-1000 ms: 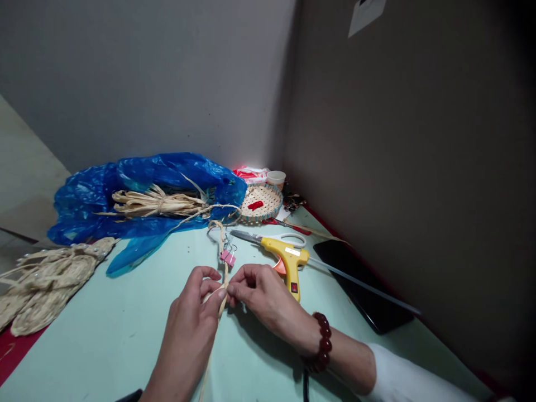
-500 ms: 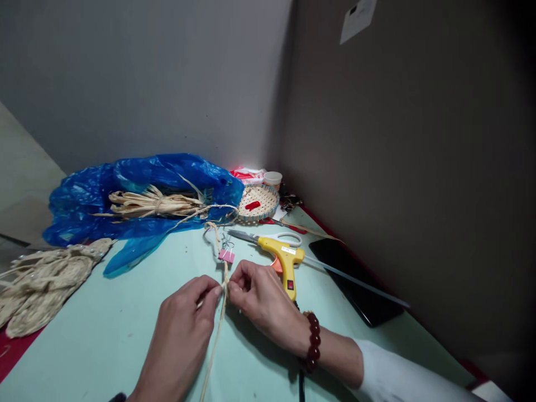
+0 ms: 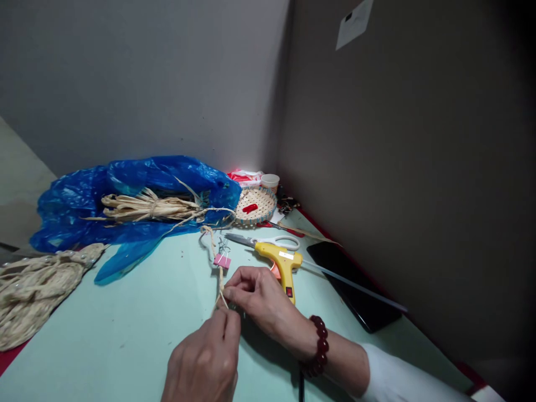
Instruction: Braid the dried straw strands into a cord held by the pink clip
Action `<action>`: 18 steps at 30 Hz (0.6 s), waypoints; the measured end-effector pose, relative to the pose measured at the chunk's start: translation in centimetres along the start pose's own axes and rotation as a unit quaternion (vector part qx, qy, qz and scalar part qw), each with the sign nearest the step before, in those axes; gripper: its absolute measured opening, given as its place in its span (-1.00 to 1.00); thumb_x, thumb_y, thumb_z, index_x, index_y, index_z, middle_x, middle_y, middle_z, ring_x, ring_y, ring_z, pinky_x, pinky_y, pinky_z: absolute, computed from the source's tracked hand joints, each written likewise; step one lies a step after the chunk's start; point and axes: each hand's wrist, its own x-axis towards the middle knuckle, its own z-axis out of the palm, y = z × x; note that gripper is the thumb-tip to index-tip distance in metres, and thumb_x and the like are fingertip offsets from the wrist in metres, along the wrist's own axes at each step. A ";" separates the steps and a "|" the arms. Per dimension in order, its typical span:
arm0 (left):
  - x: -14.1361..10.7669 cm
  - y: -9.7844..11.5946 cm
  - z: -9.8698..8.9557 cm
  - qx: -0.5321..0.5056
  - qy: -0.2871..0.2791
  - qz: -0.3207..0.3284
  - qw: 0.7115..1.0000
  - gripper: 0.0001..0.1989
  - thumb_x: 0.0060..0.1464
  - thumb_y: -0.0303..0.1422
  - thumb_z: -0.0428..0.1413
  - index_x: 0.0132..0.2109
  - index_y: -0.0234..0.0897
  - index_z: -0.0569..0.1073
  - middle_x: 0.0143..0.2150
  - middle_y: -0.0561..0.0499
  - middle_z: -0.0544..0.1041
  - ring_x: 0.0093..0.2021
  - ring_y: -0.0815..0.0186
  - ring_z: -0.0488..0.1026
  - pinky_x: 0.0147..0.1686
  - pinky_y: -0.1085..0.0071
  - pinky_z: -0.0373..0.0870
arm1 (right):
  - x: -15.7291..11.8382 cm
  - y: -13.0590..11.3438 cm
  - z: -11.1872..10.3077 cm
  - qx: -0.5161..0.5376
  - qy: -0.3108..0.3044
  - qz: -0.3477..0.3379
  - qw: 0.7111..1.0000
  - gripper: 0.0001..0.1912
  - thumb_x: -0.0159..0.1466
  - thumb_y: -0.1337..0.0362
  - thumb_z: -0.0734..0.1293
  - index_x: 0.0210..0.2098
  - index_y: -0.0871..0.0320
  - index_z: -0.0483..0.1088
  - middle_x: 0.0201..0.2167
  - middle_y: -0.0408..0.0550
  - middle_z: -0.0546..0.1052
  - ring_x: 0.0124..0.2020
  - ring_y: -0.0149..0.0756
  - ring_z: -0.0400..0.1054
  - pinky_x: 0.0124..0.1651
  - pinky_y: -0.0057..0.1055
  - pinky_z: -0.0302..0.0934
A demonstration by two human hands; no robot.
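Observation:
A thin braided straw cord [image 3: 221,278] runs down the table, held near its upper part by a pink binder clip [image 3: 222,261]. My right hand [image 3: 262,298] pinches the cord just below the clip, thumb and forefinger pressed together. Below and to the left, my left hand [image 3: 206,354] is closed on the loose straw strands, its knuckles facing up and its fingertips hidden. Two strands spread apart between the hands. Beside my right hand lies a yellow glue gun [image 3: 285,261] with a clear glue stick in it.
Scissors [image 3: 243,240] lie behind the glue gun, a black phone [image 3: 355,285] to its right. Farther back are a woven basket [image 3: 262,204], a white cup [image 3: 270,181] and a blue plastic bag [image 3: 84,195] with a straw bundle [image 3: 151,206]. Woven straw pieces [image 3: 42,285] lie left.
My left hand has moved down and right, turning its back upward, with the strands in its grip. My right hand stays at the cord. The view has shifted slightly.

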 end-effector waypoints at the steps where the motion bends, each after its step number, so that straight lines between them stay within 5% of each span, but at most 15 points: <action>1: 0.1 0.2 0.0 0.011 -0.003 0.002 1.000 -0.69 -0.04 -0.70 -0.10 -0.33 -0.24 0.41 -0.55 0.07 0.45 -0.64 0.26 0.45 -0.66 0.40 0.34 | 0.1 0.0 0.1 0.029 -0.011 0.014 0.999 -0.94 0.08 0.35 0.29 -0.49 0.22 0.35 -0.59 -0.14 0.42 -0.53 -0.42 0.27 -0.48 -0.53 0.07; 7: 0.4 0.3 -0.1 -0.092 -0.022 -0.015 0.995 -0.73 0.08 -0.61 -0.07 -0.19 -0.27 0.46 -0.36 -0.03 0.56 -0.46 0.23 0.52 -0.50 0.37 0.37 | 0.1 -0.3 -0.1 0.084 -0.020 0.041 0.995 -0.94 0.02 0.36 0.33 -0.51 0.23 0.35 -0.59 -0.16 0.40 -0.53 -0.44 0.26 -0.46 -0.53 0.08; 10: 0.9 -1.3 -0.6 -0.238 -0.006 -0.130 0.962 -0.82 0.18 -0.36 -0.02 -0.34 -0.19 0.45 -0.41 0.03 0.50 -0.37 0.23 0.48 -0.36 0.35 0.33 | 0.1 -0.5 -0.4 0.090 -0.025 0.036 0.995 -0.94 0.04 0.35 0.31 -0.52 0.21 0.32 -0.63 -0.20 0.39 -0.65 -0.52 0.10 -0.59 -0.54 -0.07; 12: 1.8 -2.7 -0.8 -0.319 -0.005 -0.283 0.905 -0.77 0.18 -0.25 -0.03 -0.36 -0.21 0.43 -0.36 0.00 0.49 -0.32 0.21 0.45 -0.28 0.32 0.30 | 0.1 -0.5 -0.6 0.094 -0.028 0.039 0.994 -0.94 0.05 0.35 0.30 -0.52 0.20 0.31 -0.64 -0.20 0.39 -0.69 -0.54 0.04 -0.62 -0.53 -0.13; 14: 2.7 -3.9 -0.7 -0.464 -0.083 -0.362 0.804 -0.78 0.11 -0.19 0.05 -0.23 -0.23 0.44 -0.22 -0.04 0.52 -0.20 0.18 0.45 -0.20 0.33 0.30 | 0.0 -0.6 -0.6 0.103 -0.030 0.039 0.993 -0.94 0.05 0.35 0.29 -0.52 0.21 0.30 -0.63 -0.20 0.39 -0.69 -0.55 0.02 -0.61 -0.53 -0.14; 16: 3.3 -4.5 -0.3 -0.598 -0.152 -0.342 0.708 -0.75 0.03 -0.19 0.13 -0.20 -0.26 0.43 -0.28 -0.02 0.53 -0.23 0.22 0.44 -0.21 0.38 0.30 | -0.1 -0.7 -0.6 0.116 -0.034 0.036 0.992 -0.93 0.06 0.36 0.30 -0.52 0.21 0.30 -0.64 -0.21 0.38 -0.67 -0.55 0.02 -0.60 -0.53 -0.15; 18: 3.7 -4.7 0.1 -0.666 -0.174 -0.327 0.647 -0.74 -0.02 -0.22 0.17 -0.22 -0.29 0.42 -0.42 0.05 0.50 -0.36 0.30 0.40 -0.31 0.44 0.28 | -0.2 -0.8 -0.6 0.116 -0.034 0.031 0.992 -0.91 0.07 0.36 0.31 -0.53 0.22 0.30 -0.68 -0.24 0.33 -0.67 -0.55 0.00 -0.59 -0.53 -0.17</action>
